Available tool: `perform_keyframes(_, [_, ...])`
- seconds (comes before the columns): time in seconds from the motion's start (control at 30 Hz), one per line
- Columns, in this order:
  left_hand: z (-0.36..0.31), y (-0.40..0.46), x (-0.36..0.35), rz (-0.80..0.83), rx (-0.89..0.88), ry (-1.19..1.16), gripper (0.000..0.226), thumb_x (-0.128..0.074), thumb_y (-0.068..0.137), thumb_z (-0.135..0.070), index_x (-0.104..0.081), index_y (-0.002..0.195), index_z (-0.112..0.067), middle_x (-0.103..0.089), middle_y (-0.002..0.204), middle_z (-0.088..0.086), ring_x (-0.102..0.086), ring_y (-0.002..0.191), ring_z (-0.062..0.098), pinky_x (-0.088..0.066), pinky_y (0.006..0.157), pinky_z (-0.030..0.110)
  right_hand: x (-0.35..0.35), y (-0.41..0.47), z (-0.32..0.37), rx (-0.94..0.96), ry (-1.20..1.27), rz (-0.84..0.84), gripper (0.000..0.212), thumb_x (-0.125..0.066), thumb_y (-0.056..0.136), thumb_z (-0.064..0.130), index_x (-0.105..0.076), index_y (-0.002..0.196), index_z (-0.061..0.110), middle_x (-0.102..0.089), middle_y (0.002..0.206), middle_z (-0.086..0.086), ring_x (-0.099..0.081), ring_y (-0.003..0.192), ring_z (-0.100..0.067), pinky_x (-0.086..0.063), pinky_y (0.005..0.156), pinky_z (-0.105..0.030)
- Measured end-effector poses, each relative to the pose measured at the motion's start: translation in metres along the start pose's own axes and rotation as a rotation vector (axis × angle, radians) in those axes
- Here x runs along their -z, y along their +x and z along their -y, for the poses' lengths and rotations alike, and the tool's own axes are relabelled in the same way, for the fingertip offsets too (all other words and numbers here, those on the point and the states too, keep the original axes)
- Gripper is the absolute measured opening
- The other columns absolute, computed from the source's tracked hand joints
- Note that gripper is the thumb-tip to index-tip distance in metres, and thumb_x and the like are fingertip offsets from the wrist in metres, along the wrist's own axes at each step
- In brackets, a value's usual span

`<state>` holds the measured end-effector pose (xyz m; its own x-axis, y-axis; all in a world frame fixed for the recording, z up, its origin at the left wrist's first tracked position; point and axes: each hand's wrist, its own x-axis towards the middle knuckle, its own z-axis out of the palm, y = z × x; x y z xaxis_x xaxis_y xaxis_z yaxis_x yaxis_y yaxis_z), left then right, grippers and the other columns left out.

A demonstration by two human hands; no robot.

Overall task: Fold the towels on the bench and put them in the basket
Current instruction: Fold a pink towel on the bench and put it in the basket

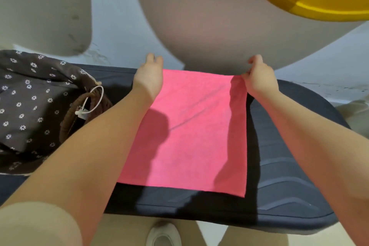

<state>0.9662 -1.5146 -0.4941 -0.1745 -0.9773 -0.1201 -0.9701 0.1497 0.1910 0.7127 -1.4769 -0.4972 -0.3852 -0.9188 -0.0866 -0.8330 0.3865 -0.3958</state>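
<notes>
Forearms reach out over dark desk [289, 166]. Pink towel [189, 136] lies flat on desk, spread between both grips. Right hand [259, 80] pinches towel's far right corner, lifted slightly off desk. Left hand [148, 78] sits on far left corner; fingers hidden, can't tell its grip. Basket [85, 110] with floral liner is left of left hand, near towel.

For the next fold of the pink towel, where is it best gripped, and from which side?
At its two far corners, approached from the near side with arms reaching over it. The pink towel lies flat on the bench, and the left hand and right hand are already at those corners, so the far edge could probably be drawn back to the near edge.
</notes>
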Motion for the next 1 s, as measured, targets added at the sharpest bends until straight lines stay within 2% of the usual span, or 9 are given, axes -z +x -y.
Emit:
perform_keyframes(0.1, [-0.001, -0.011, -0.017, -0.061, 0.003, 0.003, 0.052, -0.036, 0.084, 0.005, -0.034, 0.136, -0.002, -0.018, 0.153, 0.017, -0.046, 0.117, 0.041, -0.040, 0.093, 0.044, -0.007, -0.030, -0.007, 0.074, -0.020, -0.053, 0.040, -0.048, 0.091, 0.018, -0.043, 0.129, 0.005, -0.044, 0.133, -0.019, -0.039, 0.121, -0.039, -0.036, 0.093, -0.046])
perform_keyframes(0.2, [-0.010, -0.038, -0.033, -0.246, -0.274, -0.028, 0.051, -0.043, 0.071, -0.005, -0.053, 0.119, 0.009, -0.044, 0.136, 0.031, -0.060, 0.099, 0.043, -0.051, 0.080, 0.043, -0.009, -0.069, -0.022, 0.416, 0.043, -0.078, 0.039, -0.040, 0.086, 0.028, -0.060, 0.105, 0.001, -0.057, 0.119, -0.020, -0.051, 0.113, -0.040, -0.035, 0.094, -0.038])
perform_keyframes(0.3, [-0.040, -0.075, -0.055, -0.127, -0.435, -0.028, 0.052, -0.043, 0.072, -0.016, -0.057, 0.117, 0.008, -0.051, 0.131, 0.029, -0.058, 0.109, 0.042, -0.050, 0.091, 0.045, -0.022, -0.101, -0.034, 0.624, -0.044, 0.216, 0.055, -0.036, 0.084, 0.039, -0.059, 0.116, 0.000, -0.053, 0.131, -0.022, -0.048, 0.124, -0.039, -0.035, 0.107, -0.041])
perform_keyframes(0.43, [-0.062, -0.118, -0.079, -0.022, -0.383, 0.090, 0.066, -0.030, 0.081, -0.039, -0.048, 0.132, -0.002, -0.042, 0.143, 0.019, -0.046, 0.128, 0.035, -0.037, 0.105, 0.046, -0.034, -0.134, -0.049, 0.720, -0.269, 0.404, 0.086, -0.012, 0.079, 0.060, -0.018, 0.148, 0.010, -0.009, 0.157, -0.013, -0.010, 0.146, -0.031, 0.003, 0.114, -0.038])
perform_keyframes(0.53, [-0.061, -0.132, -0.083, 0.028, -0.159, 0.078, 0.084, -0.009, 0.077, -0.058, -0.012, 0.149, -0.015, -0.002, 0.157, 0.010, -0.003, 0.145, 0.031, -0.003, 0.116, 0.046, -0.027, -0.147, -0.071, 0.726, -0.368, 0.440, 0.094, 0.004, 0.066, 0.072, 0.018, 0.145, 0.023, 0.025, 0.153, -0.002, 0.016, 0.145, -0.021, 0.015, 0.112, -0.035])
perform_keyframes(0.63, [-0.062, -0.146, -0.081, 0.041, 0.003, 0.071, 0.089, -0.003, 0.073, -0.066, 0.001, 0.149, -0.020, 0.013, 0.157, 0.009, 0.012, 0.144, 0.029, 0.004, 0.115, 0.043, -0.017, -0.162, -0.085, 0.727, -0.448, 0.500, 0.101, 0.005, 0.058, 0.086, 0.031, 0.135, 0.026, 0.038, 0.142, 0.001, 0.026, 0.141, -0.016, 0.018, 0.113, -0.040])
perform_keyframes(0.77, [-0.054, -0.186, -0.077, 0.107, -0.053, 0.088, 0.084, -0.008, 0.081, -0.062, -0.003, 0.149, -0.013, 0.005, 0.157, 0.011, 0.005, 0.146, 0.026, 0.002, 0.116, 0.039, 0.001, -0.181, -0.081, 0.682, -0.423, 0.524, 0.082, -0.031, 0.089, 0.062, -0.001, 0.150, 0.017, 0.018, 0.157, -0.007, 0.006, 0.147, -0.022, -0.002, 0.117, -0.045])
perform_keyframes(0.87, [-0.042, -0.221, -0.068, 0.185, -0.091, 0.135, 0.088, -0.003, 0.077, -0.062, -0.005, 0.148, -0.010, -0.003, 0.158, 0.010, -0.002, 0.146, 0.024, -0.002, 0.117, 0.036, 0.011, -0.195, -0.066, 0.860, -0.287, 0.446, 0.038, -0.045, 0.093, 0.031, -0.049, 0.123, 0.008, -0.027, 0.149, -0.013, -0.037, 0.128, -0.031, -0.034, 0.096, -0.038])
perform_keyframes(1.0, [-0.028, -0.247, -0.054, 0.188, -0.189, 0.171, 0.070, -0.035, 0.092, -0.049, -0.027, 0.144, -0.004, -0.033, 0.149, 0.017, -0.036, 0.135, 0.031, -0.030, 0.110, 0.040, 0.010, -0.208, -0.059, 0.933, -0.356, 0.475, 0.037, -0.043, 0.093, 0.037, -0.051, 0.115, 0.008, -0.046, 0.127, -0.009, -0.045, 0.111, -0.029, -0.037, 0.078, -0.035])
